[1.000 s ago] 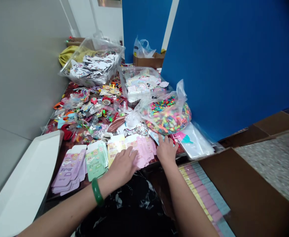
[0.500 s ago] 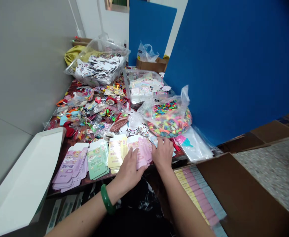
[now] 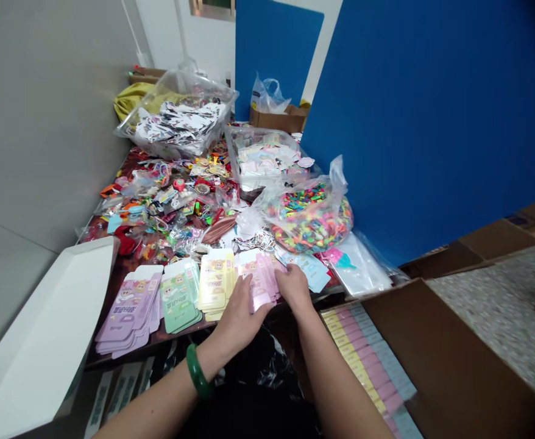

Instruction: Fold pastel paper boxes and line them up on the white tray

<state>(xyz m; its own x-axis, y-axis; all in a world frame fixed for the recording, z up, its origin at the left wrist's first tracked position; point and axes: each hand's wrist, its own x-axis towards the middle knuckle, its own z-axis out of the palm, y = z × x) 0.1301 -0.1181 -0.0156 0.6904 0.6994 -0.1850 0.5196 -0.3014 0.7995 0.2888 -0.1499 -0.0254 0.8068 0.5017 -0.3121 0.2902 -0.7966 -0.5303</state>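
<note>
A stack of flat pink printed cartons (image 3: 259, 274) lies at the table's front edge between my hands. My left hand (image 3: 240, 314), a green bangle on its wrist, grips the stack's near left corner with the thumb apart from the fingers. My right hand (image 3: 295, 286) has its fingers closed against the stack's right edge; its fingertips are partly hidden. To the left lie stacks of yellow cartons (image 3: 215, 280), green cartons (image 3: 180, 299) and purple cartons (image 3: 128, 305). Light blue cartons (image 3: 315, 272) show just beyond my right hand.
Bagged trinkets (image 3: 171, 201) cover the table behind the stacks. A bag of colourful small pieces (image 3: 315, 225) and clear plastic sleeves (image 3: 363, 268) are at right. A white box (image 3: 43, 341) is at left; an open brown carton (image 3: 459, 360) with packed boxes stands below right.
My right hand has drawn left and nearer from over the light blue cartons to the pink stack's edge, uncovering the blue ones. My left hand stays at the pink stack.
</note>
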